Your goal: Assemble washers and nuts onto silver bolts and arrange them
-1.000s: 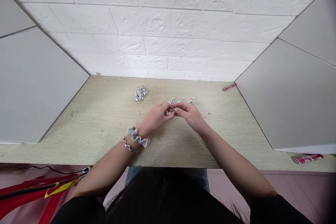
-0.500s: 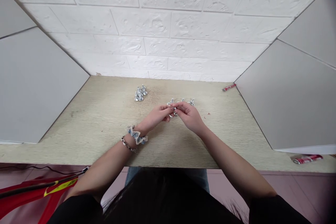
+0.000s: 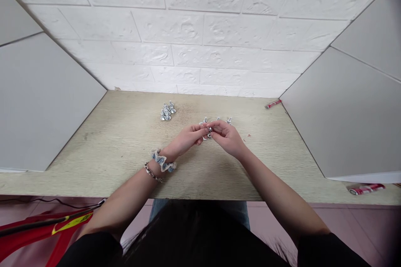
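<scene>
My left hand (image 3: 191, 137) comes in from the left, its thumb and fingers pinched on a small silver bolt (image 3: 210, 129). From the other side my right hand (image 3: 227, 137) closes its thumb and forefinger on the same piece, so the fingertips nearly meet. Fingers cover much of it, and I cannot make out whether a separate nut is on it. Around and behind the fingers lie more silver bolts (image 3: 229, 120) with wide round bases, partly hidden. A cluster of similar bolts (image 3: 167, 111) rests on the wooden table (image 3: 131, 133) farther left.
White brick-patterned wall (image 3: 200, 54) closes off the back, with grey panels (image 3: 351, 117) at both sides. One red battery-like cylinder (image 3: 273, 104) lies at the back right, another red cylinder (image 3: 366, 190) near the front right edge. Something red with a yellow label (image 3: 73, 222) is below left.
Both hands stay almost in place. The right fingers have shifted slightly around the small metal piece, which shows more between the fingertips.
</scene>
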`<action>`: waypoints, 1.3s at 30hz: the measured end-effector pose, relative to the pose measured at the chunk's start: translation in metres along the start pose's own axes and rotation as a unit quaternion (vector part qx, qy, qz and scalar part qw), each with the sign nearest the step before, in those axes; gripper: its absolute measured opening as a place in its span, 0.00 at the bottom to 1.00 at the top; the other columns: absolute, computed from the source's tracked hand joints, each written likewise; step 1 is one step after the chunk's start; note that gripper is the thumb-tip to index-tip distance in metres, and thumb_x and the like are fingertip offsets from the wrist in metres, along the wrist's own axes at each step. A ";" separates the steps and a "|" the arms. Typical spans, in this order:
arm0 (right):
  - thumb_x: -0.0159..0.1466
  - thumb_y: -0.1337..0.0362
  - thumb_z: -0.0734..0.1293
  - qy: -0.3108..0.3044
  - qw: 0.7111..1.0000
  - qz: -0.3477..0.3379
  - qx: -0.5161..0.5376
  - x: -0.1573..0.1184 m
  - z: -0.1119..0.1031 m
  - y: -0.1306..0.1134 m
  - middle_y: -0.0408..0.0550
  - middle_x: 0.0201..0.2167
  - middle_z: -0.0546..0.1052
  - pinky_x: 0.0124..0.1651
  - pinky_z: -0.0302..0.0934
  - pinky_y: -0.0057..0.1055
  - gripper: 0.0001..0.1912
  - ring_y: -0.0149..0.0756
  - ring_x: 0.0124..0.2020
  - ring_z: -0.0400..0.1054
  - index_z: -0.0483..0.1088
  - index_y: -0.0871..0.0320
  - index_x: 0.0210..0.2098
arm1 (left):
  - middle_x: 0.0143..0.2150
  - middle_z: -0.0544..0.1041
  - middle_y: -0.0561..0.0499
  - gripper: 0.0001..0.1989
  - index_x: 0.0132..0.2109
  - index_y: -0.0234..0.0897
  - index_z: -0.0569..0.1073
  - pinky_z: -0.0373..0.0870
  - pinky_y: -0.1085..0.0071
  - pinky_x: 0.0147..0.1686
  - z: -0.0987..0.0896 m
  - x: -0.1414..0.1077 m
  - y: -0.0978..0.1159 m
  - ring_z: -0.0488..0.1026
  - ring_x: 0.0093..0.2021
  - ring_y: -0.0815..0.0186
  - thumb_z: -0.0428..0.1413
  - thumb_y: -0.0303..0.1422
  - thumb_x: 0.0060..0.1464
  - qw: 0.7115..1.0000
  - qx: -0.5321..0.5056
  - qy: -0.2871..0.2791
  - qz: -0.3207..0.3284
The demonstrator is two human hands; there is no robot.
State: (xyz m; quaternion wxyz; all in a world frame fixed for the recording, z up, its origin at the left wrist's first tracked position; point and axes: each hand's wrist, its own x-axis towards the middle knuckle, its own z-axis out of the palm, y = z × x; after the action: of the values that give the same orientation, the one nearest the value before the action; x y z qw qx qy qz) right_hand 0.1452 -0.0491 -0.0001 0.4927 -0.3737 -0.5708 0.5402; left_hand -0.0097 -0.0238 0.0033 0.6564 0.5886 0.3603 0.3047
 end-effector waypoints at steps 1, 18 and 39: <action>0.54 0.64 0.67 0.002 1.000 0.002 0.002 0.000 0.000 0.000 0.49 0.41 0.74 0.52 0.61 0.39 0.10 0.36 0.47 0.68 0.66 0.56 0.36 | 0.20 0.60 0.57 0.16 0.28 0.34 0.67 0.51 0.77 0.20 0.000 0.000 0.000 0.54 0.20 0.77 0.53 0.43 0.51 1.000 0.004 0.003 0.005; 0.58 0.39 0.51 -0.008 0.980 0.144 -0.137 0.003 -0.004 0.003 0.41 0.12 0.61 0.22 0.53 0.25 0.32 0.23 0.15 0.55 0.58 0.60 0.15 | 0.31 0.71 0.51 0.10 0.43 0.33 0.69 0.63 0.76 0.29 0.003 -0.008 -0.004 0.66 0.28 0.72 0.49 0.32 0.56 0.817 0.485 0.077 0.302; 0.57 0.55 0.64 -0.016 0.995 0.077 -0.067 0.007 -0.006 0.006 0.40 0.24 0.67 0.25 0.57 0.26 0.15 0.24 0.22 0.60 0.65 0.59 0.37 | 0.32 0.73 0.51 0.14 0.49 0.36 0.68 0.64 0.75 0.29 -0.005 -0.003 -0.008 0.69 0.29 0.71 0.49 0.34 0.57 0.779 0.538 0.127 0.297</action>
State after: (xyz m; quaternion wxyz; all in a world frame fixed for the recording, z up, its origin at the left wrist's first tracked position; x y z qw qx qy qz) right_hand 0.1488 -0.0398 -0.0055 0.4141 -0.4403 -0.5832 0.5427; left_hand -0.0159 -0.0250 -0.0049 0.0585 0.8798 0.3530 0.3129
